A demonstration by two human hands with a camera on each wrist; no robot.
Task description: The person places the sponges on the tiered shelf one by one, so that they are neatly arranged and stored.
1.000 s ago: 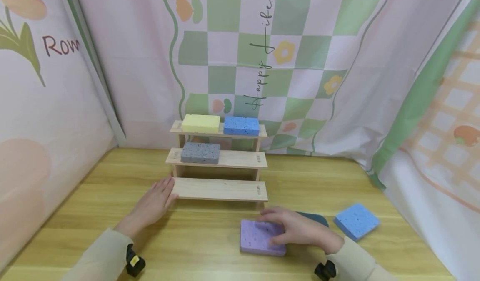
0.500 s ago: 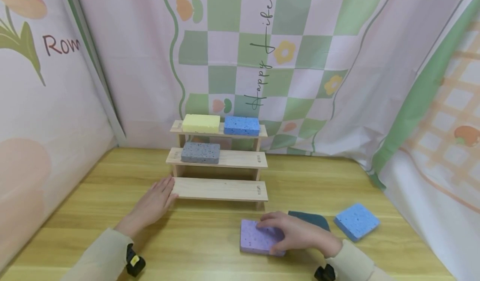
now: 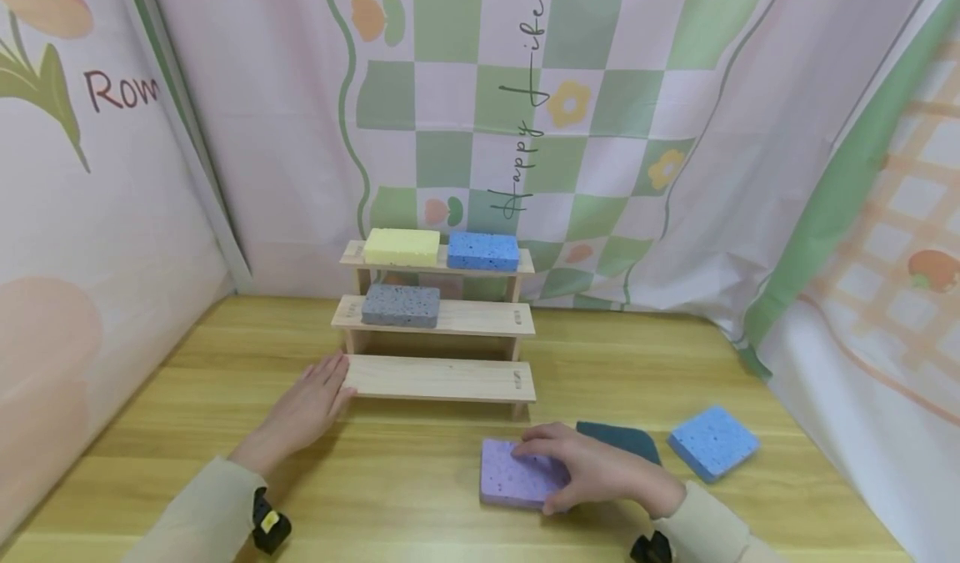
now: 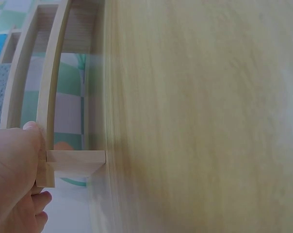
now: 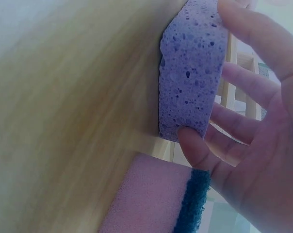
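Purple sponge (image 3: 507,478): five o'clock from rack (image 3: 441,379); probably light, squashy, grippy; best held by opposite edges.
Right hand (image 3: 594,468): pinches sponge, thumb at its five o'clock.
Left hand (image 3: 306,409): grips rack's eight o'clock corner.

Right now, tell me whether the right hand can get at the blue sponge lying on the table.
Probably yes, if the right hand lets go of the purple sponge: nothing lies on the blue sponge. The teal-topped sponge lies between, but looks low enough to pass over.
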